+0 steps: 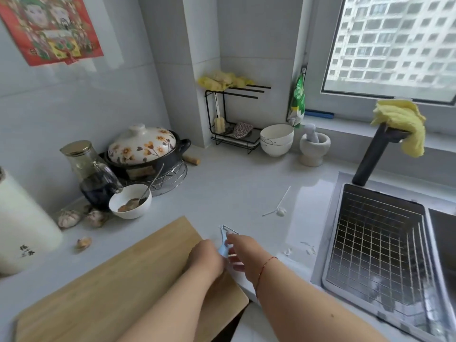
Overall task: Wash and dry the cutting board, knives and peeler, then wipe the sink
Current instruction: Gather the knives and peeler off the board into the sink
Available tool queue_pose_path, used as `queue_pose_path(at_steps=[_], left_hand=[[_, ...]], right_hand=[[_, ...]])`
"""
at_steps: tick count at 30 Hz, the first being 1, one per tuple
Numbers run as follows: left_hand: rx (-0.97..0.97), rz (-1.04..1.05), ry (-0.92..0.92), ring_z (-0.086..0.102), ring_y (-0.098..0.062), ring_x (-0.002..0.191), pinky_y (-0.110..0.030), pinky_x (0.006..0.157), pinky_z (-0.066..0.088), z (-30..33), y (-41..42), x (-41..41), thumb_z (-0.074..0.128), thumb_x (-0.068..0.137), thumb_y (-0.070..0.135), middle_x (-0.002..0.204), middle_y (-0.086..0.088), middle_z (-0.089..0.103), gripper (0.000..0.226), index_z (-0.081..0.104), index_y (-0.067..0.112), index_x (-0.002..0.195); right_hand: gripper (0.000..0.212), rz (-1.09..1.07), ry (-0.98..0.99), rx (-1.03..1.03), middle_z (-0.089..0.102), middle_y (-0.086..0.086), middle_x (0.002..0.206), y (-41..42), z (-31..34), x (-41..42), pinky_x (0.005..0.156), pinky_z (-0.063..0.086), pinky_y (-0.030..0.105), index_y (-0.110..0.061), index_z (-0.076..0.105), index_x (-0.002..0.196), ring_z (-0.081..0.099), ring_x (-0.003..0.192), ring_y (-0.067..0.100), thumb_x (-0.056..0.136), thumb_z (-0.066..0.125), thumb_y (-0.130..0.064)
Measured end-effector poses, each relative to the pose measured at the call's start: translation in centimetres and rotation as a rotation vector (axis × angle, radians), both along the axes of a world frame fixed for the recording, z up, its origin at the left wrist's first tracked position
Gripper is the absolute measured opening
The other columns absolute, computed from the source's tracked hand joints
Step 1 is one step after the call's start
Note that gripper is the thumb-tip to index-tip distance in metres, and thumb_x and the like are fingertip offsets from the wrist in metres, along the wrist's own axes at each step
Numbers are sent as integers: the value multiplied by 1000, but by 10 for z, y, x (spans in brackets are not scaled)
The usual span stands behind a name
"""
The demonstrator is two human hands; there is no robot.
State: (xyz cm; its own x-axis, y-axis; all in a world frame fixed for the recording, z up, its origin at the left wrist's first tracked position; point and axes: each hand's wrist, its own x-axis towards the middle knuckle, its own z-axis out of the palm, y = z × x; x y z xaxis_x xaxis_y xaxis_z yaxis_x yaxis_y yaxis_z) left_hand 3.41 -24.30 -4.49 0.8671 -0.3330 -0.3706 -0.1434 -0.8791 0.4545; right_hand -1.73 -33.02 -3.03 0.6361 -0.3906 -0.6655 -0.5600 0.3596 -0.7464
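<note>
A wooden cutting board (118, 280) lies on the counter at the lower left, its near corner over the counter's edge. A light blue peeler (224, 244) with a metal blade sits just past the board's right edge. My left hand (206, 257) rests at that edge, its fingers curled against the peeler's handle. My right hand (240, 250) reaches in from the right and its fingers close around the peeler. The sink (385, 245) lies at the right with a wire rack inside. A yellow cloth (404, 122) hangs over the black faucet (372, 154). No knives show.
A small white bowl (130, 201) with a spoon, garlic bulbs (70, 217) and a glass jar (91, 174) stand behind the board. A floral clay pot (145, 149), stacked white bowls (276, 139) and a mortar (314, 146) sit farther back. A white thermos (22, 233) stands at the left.
</note>
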Motion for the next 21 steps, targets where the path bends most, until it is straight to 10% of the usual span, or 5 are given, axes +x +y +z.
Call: queue_pose_path(at_steps=[3,11,21], left_hand=[[-143,-11,97,60,-22,68,-24,53,33,6,-7,-3,60,84,25,69,-4,62,22,61,15,65],[-480,-109,384,57,-16,79,-24,64,43,36,-61,-37,52,98,23,98,-5,73,22,73,18,95],[-533,-287,489,42,-12,51,-20,45,33,49,-203,-159,59,95,20,64,-3,53,21,64,8,78]], right_hand=[[22,-52,-28,-16,59,10,99,-6,0,3,67,38,28,-10,59,107,52,85,23,94,46,-22],[20,-376,-135,32,63,19,94,-69,12,-45,58,46,26,-3,63,99,58,71,26,94,50,-16],[11,-700,-190,-195,57,6,73,-193,27,-201,56,47,26,-5,58,95,55,61,17,93,48,-4]])
